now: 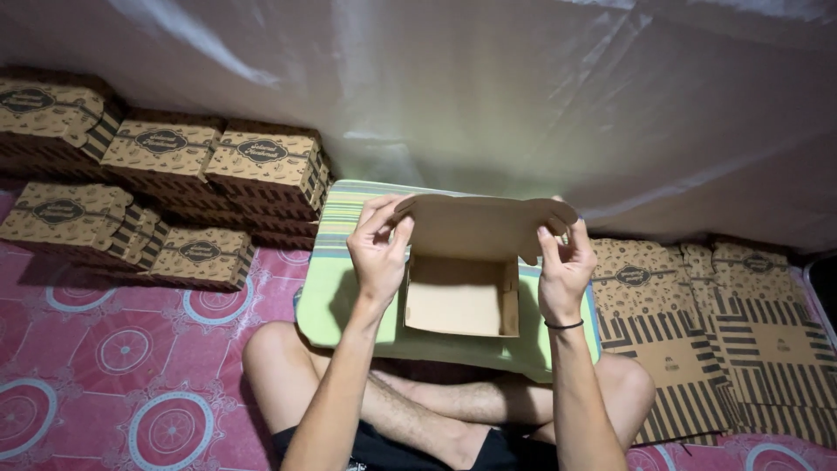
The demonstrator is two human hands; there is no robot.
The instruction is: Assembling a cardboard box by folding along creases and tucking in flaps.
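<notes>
Brown cardboard box (462,270) between patterned stacks (166,183)

A pale, glossy sheet (488,87) hangs as the back wall, creased, with bright glare on it from about eleven to one o'clock. The floor is covered by a pink mat (113,349) printed with round wheel-like patterns, showing from seven to nine o'clock and again at the low corner near five. Light is dim and warm, strongest near the middle at twelve o'clock, and the corners at ten and three o'clock fall into shadow
</notes>
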